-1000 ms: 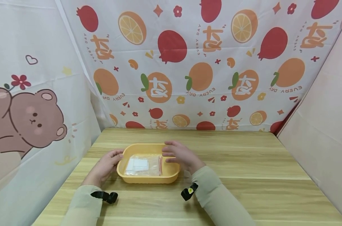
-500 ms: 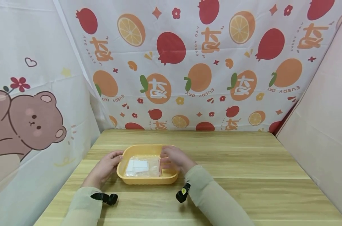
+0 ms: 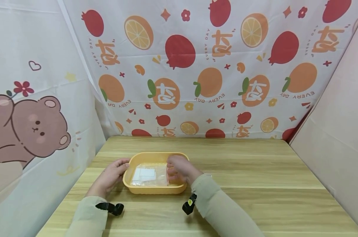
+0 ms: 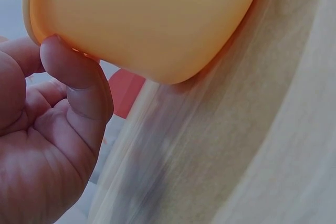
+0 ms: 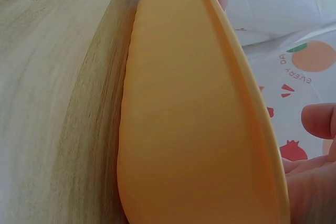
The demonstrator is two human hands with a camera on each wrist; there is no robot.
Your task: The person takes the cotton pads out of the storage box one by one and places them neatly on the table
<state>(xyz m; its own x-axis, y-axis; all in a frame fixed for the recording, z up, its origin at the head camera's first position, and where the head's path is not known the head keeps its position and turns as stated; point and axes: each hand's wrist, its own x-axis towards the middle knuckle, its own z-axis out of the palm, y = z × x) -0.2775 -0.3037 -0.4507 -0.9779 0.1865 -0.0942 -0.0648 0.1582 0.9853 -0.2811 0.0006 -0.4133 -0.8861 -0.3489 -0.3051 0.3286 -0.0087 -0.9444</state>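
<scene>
A yellow tray stands on the wooden table. In it lies a clear bag with white pieces inside and a red line along its right edge. My left hand holds the tray's left end; the left wrist view shows finger and thumb of that hand at the tray's rim. Reaching over the right end, my right hand has its fingers bent down by the bag's red edge, partly blurred. In the right wrist view the tray's side hides most of this hand.
The wooden table extends to the right of the tray. A fruit-printed cloth hangs behind it, and a bear-printed cloth hangs at the left. Black straps with small cameras are on both sleeves.
My right hand has moved left and down into the tray's right part, its fingers now at the bag's red edge. The left hand and the tray stay nearly where they were.
</scene>
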